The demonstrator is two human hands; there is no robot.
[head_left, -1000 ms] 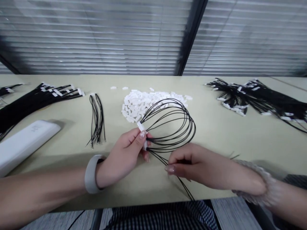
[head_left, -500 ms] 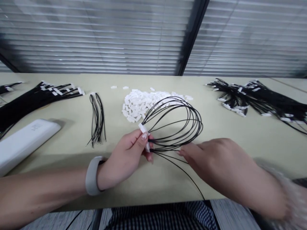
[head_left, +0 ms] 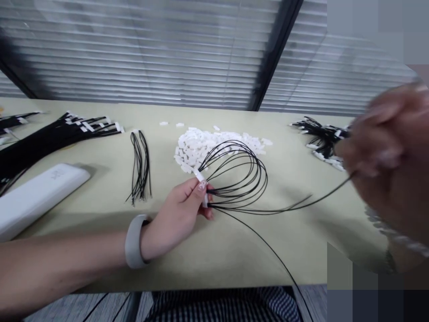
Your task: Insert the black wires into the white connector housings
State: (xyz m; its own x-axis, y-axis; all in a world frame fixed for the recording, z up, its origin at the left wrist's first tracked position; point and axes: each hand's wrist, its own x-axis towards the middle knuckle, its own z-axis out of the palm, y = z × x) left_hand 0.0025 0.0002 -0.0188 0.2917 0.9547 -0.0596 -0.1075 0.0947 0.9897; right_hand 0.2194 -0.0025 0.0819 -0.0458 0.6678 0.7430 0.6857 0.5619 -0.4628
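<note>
In the head view my left hand (head_left: 181, 210) pinches a long white connector (head_left: 200, 175) between thumb and fingers. Thin black wires (head_left: 259, 179) leave its right side, and most of them curl back in wide loops. One wire runs loosely down over the table's front edge. My right hand (head_left: 382, 134) is raised at the far right, large and blurred, with its fingers closed. A single black wire (head_left: 330, 194) stretches from the connector to those fingers. Another wire's free end shows just short of that hand.
A heap of white connectors (head_left: 191, 145) lies behind the loops. To the left are a small wire bundle (head_left: 140, 165), a thick wire bundle (head_left: 43, 145) and a white oblong case (head_left: 40, 197). More wires with connectors (head_left: 321, 141) lie at the right. Blinds stand behind the table.
My right hand has moved up and to the right from beside the loops, drawing a wire out with it. The loops look smaller. My left hand keeps its hold.
</note>
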